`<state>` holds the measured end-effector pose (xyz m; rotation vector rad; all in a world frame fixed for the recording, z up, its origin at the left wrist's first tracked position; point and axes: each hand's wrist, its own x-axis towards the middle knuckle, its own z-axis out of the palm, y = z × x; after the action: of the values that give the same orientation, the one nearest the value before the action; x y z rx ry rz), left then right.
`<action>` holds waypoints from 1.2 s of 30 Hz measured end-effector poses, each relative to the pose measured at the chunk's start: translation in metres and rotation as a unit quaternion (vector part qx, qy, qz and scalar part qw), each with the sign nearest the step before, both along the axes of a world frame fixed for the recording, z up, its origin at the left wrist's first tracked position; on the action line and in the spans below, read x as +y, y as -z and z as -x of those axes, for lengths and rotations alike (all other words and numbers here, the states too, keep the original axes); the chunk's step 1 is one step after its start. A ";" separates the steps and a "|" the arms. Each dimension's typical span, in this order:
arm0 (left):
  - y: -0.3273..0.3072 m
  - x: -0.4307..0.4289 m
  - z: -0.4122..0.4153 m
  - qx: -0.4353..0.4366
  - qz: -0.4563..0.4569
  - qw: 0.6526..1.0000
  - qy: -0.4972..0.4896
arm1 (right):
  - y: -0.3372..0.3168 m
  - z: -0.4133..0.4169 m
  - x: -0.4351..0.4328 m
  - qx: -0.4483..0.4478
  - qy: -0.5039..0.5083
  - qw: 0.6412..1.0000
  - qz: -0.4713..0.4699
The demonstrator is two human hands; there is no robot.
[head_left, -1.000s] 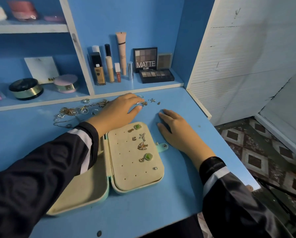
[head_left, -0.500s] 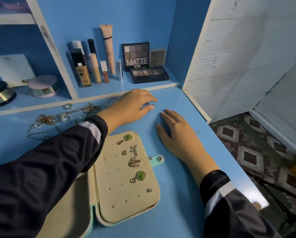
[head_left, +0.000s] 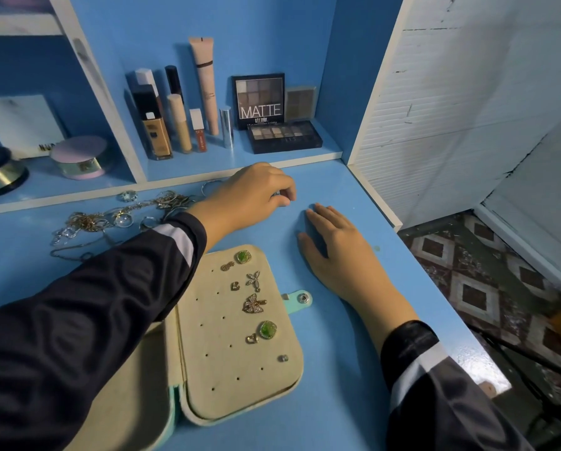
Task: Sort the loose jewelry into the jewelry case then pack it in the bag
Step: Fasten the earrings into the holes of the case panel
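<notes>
The open jewelry case (head_left: 227, 385), mint green with beige lining, lies at the front of the blue desk. Several earrings (head_left: 252, 302) are pinned in its right panel. A tangle of loose chains and rings (head_left: 110, 218) lies at the back left of the desk. My left hand (head_left: 256, 193) reaches across above the case, and its curled fingertips pinch a small piece of jewelry (head_left: 277, 195) on the desk. My right hand (head_left: 334, 245) rests flat on the desk to the right of the case, holding nothing. My left sleeve hides the case's left half.
Makeup bottles (head_left: 155, 125) and eyeshadow palettes (head_left: 282, 135) stand on the shelf behind the desk. Two round compacts (head_left: 77, 157) sit in the left cubby. The desk's right edge (head_left: 441, 288) drops to a tiled floor.
My left hand has slid right over the small loose pieces, and its fingers have curled in to pinch. My right hand has stayed flat in place.
</notes>
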<state>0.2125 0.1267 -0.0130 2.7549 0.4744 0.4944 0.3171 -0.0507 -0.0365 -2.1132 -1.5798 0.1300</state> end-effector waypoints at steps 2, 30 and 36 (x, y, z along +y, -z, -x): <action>0.000 -0.001 -0.001 0.002 -0.004 1.000 0.000 | 0.000 0.000 0.000 0.000 0.000 1.000 -0.001; -0.016 -0.012 0.043 -0.116 0.219 0.965 -0.085 | -0.013 -0.001 0.001 0.045 -0.013 0.999 -0.004; -0.021 -0.011 0.065 -0.124 0.274 0.944 -0.137 | -0.020 0.000 0.019 0.077 -0.026 0.997 -0.001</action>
<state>0.1479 0.1152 0.0080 2.0730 0.7988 0.6486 0.3170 -0.0319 -0.0170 -2.0101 -1.5443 0.3016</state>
